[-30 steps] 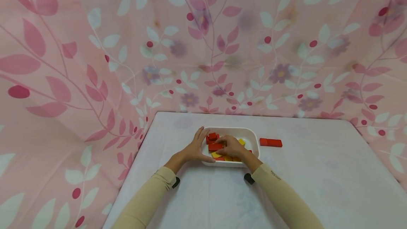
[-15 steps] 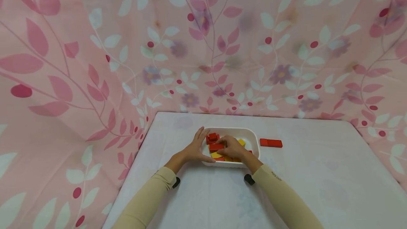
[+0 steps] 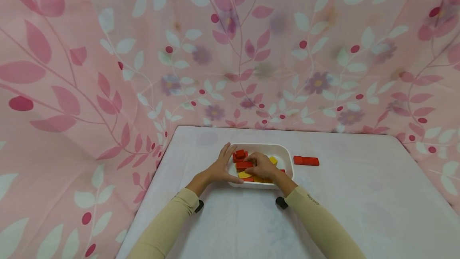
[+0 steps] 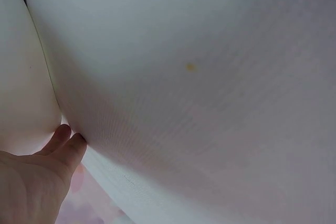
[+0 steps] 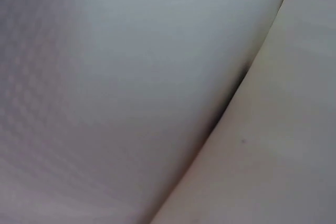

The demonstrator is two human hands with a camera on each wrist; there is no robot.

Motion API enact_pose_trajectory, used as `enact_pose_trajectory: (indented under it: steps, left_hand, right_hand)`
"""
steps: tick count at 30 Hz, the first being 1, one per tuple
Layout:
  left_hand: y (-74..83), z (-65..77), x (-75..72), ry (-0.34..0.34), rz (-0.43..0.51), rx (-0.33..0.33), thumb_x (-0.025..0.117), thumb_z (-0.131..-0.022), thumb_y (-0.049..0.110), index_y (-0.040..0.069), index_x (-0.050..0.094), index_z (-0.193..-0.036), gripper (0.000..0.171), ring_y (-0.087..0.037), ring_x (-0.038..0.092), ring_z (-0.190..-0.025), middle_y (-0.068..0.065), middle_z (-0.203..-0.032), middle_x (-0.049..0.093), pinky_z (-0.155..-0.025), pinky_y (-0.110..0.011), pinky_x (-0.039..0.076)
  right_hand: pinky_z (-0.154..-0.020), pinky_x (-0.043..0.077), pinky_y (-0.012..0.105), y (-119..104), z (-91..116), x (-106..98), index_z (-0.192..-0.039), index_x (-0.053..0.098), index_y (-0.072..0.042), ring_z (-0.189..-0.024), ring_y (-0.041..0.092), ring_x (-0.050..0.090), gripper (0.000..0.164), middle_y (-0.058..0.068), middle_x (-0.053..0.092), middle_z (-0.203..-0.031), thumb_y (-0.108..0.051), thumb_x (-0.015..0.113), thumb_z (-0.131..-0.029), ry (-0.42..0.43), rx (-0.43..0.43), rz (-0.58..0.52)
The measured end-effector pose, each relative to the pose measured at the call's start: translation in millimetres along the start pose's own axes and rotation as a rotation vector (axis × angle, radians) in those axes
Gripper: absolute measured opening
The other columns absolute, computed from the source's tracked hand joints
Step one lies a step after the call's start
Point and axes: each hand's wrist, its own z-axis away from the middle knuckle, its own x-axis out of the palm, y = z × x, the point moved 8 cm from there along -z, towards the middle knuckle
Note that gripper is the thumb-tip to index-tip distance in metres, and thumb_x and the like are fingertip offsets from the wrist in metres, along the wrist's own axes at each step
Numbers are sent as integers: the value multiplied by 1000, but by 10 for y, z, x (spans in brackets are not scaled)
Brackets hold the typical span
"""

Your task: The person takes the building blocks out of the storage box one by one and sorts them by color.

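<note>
- Right hand (image 3: pixel 265 168) dips into the white tray, thumb and index finger bent about the right end of a red block (image 3: pixel 244 166) and pinching it; the other fingers are partly hidden.
- That block lies inside the tray's left half, just left of the right hand's fingertips and between the two hands.
- Just nearer the person than the block, close under the right thumb, is a yellow piece (image 3: pixel 245 175).
- Beyond the block, towards the far left corner, sit red pieces (image 3: pixel 239 155), one raised above another.
- More pieces lie low along the tray's near wall, partly covered by the right hand; a yellow block (image 3: pixel 273 160) shows beyond the right wrist.
- Left hand (image 3: pixel 217 170) spans the left end of the white tray (image 3: pixel 287 155), fingers extended and spread, thumb along the near rim, fingertips by the far left corner.
- On the table (image 3: pixel 230 227), right of the tray and apart from it, rests a long red bar (image 3: pixel 306 161).
- Both forearms wear beige sleeves (image 3: pixel 321 221), with a dark object under each wrist.
- Behind the table hangs pink cloth (image 3: pixel 273 71) printed with leaves and flowers.
</note>
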Motion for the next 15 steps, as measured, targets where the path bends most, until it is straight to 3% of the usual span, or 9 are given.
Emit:
enact_pose_trajectory:
  steps: [15]
  left_hand:
    - [-11, 0, 8, 0, -7, -6, 73, -52, 69, 35, 3, -147, 123, -28, 5, -143, 9, -154, -16, -101, -60, 33]
  right_hand:
    - [-83, 52, 29, -23, 25, -31, -110, 67, -23, -88, 15, 50, 37, -5, 58, -107, -24, 76, -75, 40, -10, 3]
